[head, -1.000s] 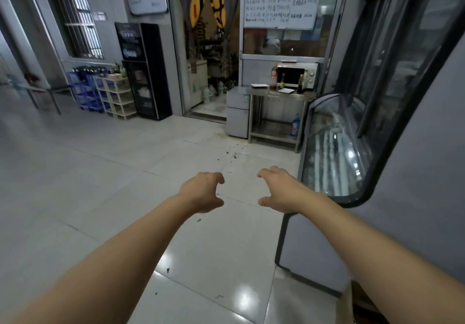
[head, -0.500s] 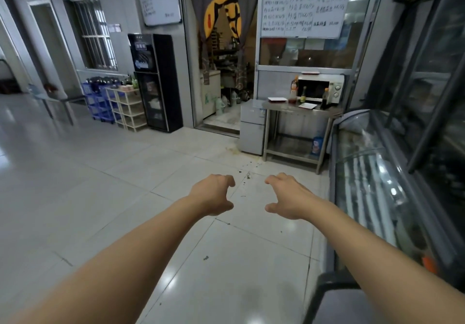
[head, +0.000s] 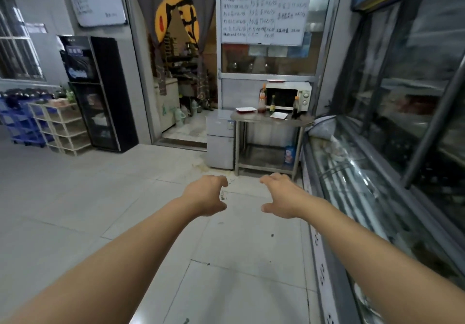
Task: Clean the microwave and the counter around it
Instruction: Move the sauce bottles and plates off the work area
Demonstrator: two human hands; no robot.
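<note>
Tiled floor (head: pixel 75 198) below; both arms out, left hand (head: pixel 205 195) & right hand (head: pixel 281 196) empty, half-curled.

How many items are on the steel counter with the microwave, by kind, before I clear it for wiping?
Microwave: 1, at the back of the steel counter
Bottles: 3, one orange-capped, one small and dark, one dark with an orange cap
Flat white trays or plates: 2, one at the left, one near the front
Total: 6
</note>
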